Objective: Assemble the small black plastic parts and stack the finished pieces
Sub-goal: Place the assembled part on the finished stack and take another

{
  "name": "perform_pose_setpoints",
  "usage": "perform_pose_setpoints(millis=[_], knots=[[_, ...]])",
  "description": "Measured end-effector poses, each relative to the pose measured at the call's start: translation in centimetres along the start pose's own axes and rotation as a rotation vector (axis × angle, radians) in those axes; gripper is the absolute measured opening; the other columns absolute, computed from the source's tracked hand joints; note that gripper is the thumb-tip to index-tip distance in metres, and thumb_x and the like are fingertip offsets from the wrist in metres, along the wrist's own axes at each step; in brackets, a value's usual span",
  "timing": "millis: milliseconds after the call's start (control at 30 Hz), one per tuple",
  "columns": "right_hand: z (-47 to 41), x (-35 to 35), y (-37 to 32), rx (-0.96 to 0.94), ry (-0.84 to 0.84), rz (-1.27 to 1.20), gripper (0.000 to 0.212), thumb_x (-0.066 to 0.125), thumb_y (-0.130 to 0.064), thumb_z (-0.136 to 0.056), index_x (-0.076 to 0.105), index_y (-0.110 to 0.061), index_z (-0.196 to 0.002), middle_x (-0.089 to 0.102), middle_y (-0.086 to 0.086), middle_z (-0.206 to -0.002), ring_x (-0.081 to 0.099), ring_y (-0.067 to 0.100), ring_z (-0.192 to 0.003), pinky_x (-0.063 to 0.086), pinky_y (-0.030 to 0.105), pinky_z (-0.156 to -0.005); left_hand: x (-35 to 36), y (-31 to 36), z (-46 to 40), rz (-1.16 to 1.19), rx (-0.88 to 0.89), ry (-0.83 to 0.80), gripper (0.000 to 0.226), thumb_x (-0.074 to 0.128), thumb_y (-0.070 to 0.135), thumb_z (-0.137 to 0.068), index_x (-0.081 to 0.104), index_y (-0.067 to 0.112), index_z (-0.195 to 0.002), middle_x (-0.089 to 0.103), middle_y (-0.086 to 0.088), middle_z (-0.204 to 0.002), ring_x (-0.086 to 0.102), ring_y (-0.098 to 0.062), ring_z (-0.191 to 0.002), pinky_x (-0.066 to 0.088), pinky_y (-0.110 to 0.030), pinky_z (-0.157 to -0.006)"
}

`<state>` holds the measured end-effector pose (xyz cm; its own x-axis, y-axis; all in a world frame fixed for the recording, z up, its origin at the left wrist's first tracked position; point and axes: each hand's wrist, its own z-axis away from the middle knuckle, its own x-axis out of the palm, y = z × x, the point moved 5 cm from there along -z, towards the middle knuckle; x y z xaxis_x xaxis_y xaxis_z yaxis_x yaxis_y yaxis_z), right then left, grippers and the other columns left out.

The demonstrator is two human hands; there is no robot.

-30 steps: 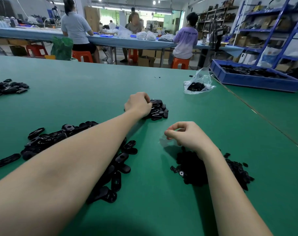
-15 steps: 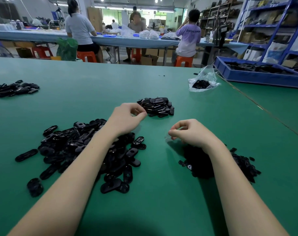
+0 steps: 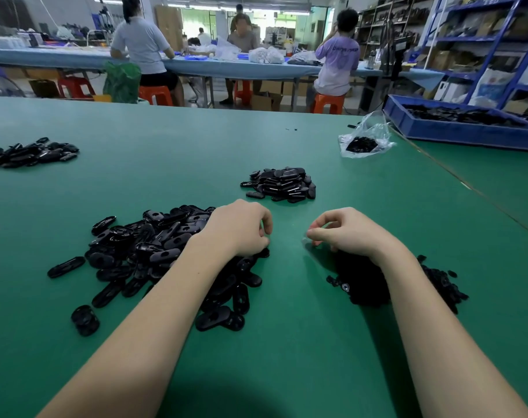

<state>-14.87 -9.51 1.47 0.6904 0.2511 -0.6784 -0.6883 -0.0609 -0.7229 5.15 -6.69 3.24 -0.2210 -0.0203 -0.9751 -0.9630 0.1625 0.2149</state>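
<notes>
— What lies nearest to you?

— Your left hand [image 3: 240,229] rests on the near pile of oval black shells [image 3: 154,254], fingers curled down; I cannot tell if they hold a piece. Your right hand [image 3: 348,232] is above the heap of small black parts [image 3: 437,285], thumb and forefinger pressed together on something tiny and unclear.

— And farther on the green table [image 3: 286,357]?

— The stacked finished pieces [image 3: 282,185] lie beyond both hands. Farther left is another black pile [image 3: 33,152]; farther right a plastic bag [image 3: 366,140] and a blue tray [image 3: 467,134].
</notes>
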Motion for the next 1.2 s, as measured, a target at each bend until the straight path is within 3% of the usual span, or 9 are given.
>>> perform_pose_setpoints(millis=[133, 267, 433, 567, 700, 800, 967, 1067, 1200], knots=[[0.1, -0.5, -0.3, 0.003, 0.008, 0.022, 0.01, 0.072, -0.031, -0.09, 0.074, -0.021, -0.091, 0.079, -0.007, -0.081, 0.054, 0.005, -0.052, 0.043, 0.016, -0.054, -0.3, 0.6, 0.0, -0.004, -0.017, 0.063, 0.016, 0.056, 0.021, -0.086, 0.058, 0.037, -0.089, 0.069, 0.012, -0.101, 0.06, -0.016, -0.102, 0.037, -0.029, -0.077], [0.2, -1.6, -0.1, 0.02, 0.032, 0.118, 0.009, 0.068, -0.032, -0.091, 0.073, -0.026, -0.088, 0.077, -0.013, -0.077, 0.057, 0.004, -0.053, 0.045, 0.021, -0.056, -0.6, 1.9, 0.1, 0.097, 0.013, 0.189, 0.019, 0.052, 0.022, -0.091, 0.061, 0.038, -0.097, 0.069, 0.011, -0.1, 0.062, -0.018, -0.099, 0.044, -0.031, -0.079], [0.3, -3.1, 0.8, 0.071, 0.198, 0.258, 0.019, 0.058, -0.028, -0.092, 0.075, -0.034, -0.088, 0.075, -0.013, -0.089, 0.066, 0.013, -0.089, 0.058, 0.034, -0.081, 0.4, 3.7, 0.2, 0.539, 0.013, 0.19, 0.02, 0.059, 0.017, -0.089, 0.067, 0.035, -0.094, 0.069, 0.012, -0.088, 0.06, -0.012, -0.065, 0.052, -0.025, -0.072], [0.6, -3.8, 1.4, 0.141, 0.18, 0.377, 0.015, 0.061, -0.029, -0.09, 0.073, -0.037, -0.088, 0.073, -0.01, -0.1, 0.065, 0.018, -0.097, 0.054, 0.032, -0.08, 2.0, 3.8, 0.2, 0.994, -0.137, 0.067, 0.028, 0.057, 0.008, -0.091, 0.072, 0.03, -0.098, 0.066, 0.008, -0.073, 0.058, -0.005, -0.059, 0.047, -0.017, -0.053], [1.2, -4.5, 1.4, 0.198, 0.124, 0.462, 0.002, 0.074, -0.038, -0.08, 0.076, -0.039, -0.081, 0.074, -0.014, -0.096, 0.066, 0.015, -0.097, 0.054, 0.03, -0.08, 2.7, 3.7, -0.1, 1.285, -0.242, 0.007, 0.027, 0.054, -0.001, -0.095, 0.075, 0.016, -0.1, 0.067, -0.003, -0.084, 0.063, -0.004, -0.06, 0.051, -0.014, -0.056], [1.8, -4.4, 1.1, 0.242, 0.118, 0.507, 0.014, 0.085, -0.045, -0.069, 0.077, -0.039, -0.079, 0.073, -0.014, -0.094, 0.066, 0.016, -0.095, 0.047, 0.028, -0.072, 2.9, 3.5, -0.2, 1.385, -0.276, -0.002, 0.024, 0.055, -0.006, -0.093, 0.071, 0.011, -0.099, 0.068, -0.011, -0.088, 0.067, -0.008, -0.064, 0.054, -0.015, -0.059], [2.1, -3.9, 0.4, 0.252, 0.147, 0.522, 0.007, 0.081, -0.038, -0.074, 0.077, -0.037, -0.08, 0.071, -0.009, -0.094, 0.065, 0.02, -0.093, 0.045, 0.028, -0.072, 2.9, 3.3, 0.0, 1.47, -0.297, 0.02, 0.024, 0.055, -0.015, -0.09, 0.066, 0.006, -0.095, 0.066, -0.024, -0.107, 0.072, -0.021, -0.074, 0.06, -0.019, -0.068], [1.7, -3.7, 0.3, 0.181, 0.146, 0.388, 0.004, 0.074, -0.032, -0.082, 0.077, -0.034, -0.082, 0.072, -0.009, -0.089, 0.064, 0.015, -0.085, 0.047, 0.028, -0.071, 2.9, 3.2, -0.1, 1.508, -0.316, 0.046, 0.024, 0.054, -0.018, -0.088, 0.062, 0.004, -0.091, 0.065, -0.028, -0.113, 0.075, -0.03, -0.081, 0.062, -0.025, -0.075], [1.5, -2.7, -0.8, 0.008, 0.083, -0.094, 0.019, 0.067, -0.015, -0.09, 0.081, -0.026, -0.085, 0.074, -0.007, -0.08, 0.051, 0.0, -0.055, 0.04, 0.013, -0.055, 3.1, 3.1, -0.1, 1.567, -0.349, 0.053, 0.023, 0.052, -0.016, -0.089, 0.057, 0.005, -0.097, 0.068, -0.026, -0.107, 0.077, -0.027, -0.083, 0.062, -0.03, -0.076]])
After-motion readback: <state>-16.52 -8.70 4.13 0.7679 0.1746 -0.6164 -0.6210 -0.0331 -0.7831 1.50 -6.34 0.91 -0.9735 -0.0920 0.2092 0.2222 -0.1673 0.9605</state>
